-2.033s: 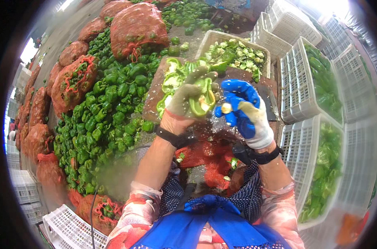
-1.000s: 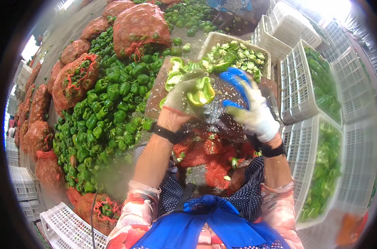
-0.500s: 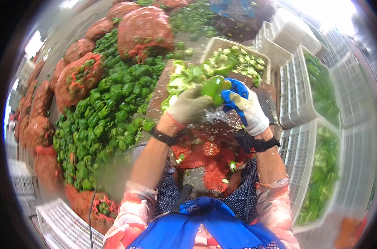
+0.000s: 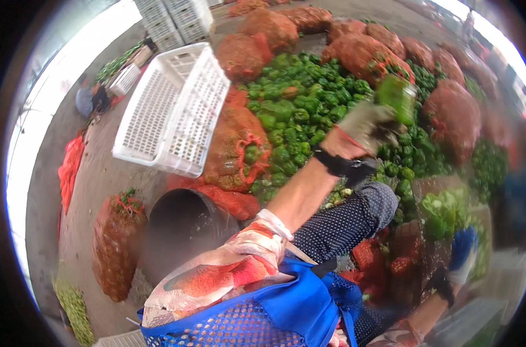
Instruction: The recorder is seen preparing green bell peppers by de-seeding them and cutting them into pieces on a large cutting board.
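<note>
Clutching a green bell pepper [image 4: 397, 92] in a grey-gloved left hand [image 4: 368, 128], arm stretched over the heaped peppers [image 4: 297, 110], while the blue-gloved right hand [image 4: 463, 254], its grip unclear, hovers beside cut pepper pieces [image 4: 443, 213].

Crate [image 4: 170, 110] left of pepper heap [image 4: 297, 110]

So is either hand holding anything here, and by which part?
The grey-gloved left hand grips a blurred green bell pepper by its lower end. The blue-gloved right hand is too blurred to tell.
</note>
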Tool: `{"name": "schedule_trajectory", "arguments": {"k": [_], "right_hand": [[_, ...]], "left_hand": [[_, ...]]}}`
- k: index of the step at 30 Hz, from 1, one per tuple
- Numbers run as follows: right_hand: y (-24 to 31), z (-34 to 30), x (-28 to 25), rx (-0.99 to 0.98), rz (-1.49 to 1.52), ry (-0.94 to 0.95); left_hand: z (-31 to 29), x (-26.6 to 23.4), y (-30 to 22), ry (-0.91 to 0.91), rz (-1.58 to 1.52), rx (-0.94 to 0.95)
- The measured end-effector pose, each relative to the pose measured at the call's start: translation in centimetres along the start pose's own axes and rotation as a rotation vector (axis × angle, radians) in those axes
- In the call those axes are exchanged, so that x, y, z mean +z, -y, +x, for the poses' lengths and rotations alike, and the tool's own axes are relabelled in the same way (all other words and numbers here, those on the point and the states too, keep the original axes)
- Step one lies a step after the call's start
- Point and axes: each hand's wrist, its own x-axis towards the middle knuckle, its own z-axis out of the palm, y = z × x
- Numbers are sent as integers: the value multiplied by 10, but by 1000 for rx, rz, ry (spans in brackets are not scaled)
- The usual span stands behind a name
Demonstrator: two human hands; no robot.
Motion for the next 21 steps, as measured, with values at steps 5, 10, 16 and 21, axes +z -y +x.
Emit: {"name": "schedule_trajectory", "arguments": {"k": [5, 10, 16, 21], "right_hand": [[-8, -20, -24, 52, -55, 9], [8, -50, -38, 20, 97, -92], [14, -45, -20, -5, 325, -176], [6, -57, -96, -49, 290, -439]], "left_hand": [[-92, -88, -162, -158, -709, 372], [-58, -109, -139, 40, -361, 389], [67, 9, -31, 351, -323, -73], [115, 137, 75, 701, -583, -328]]}}
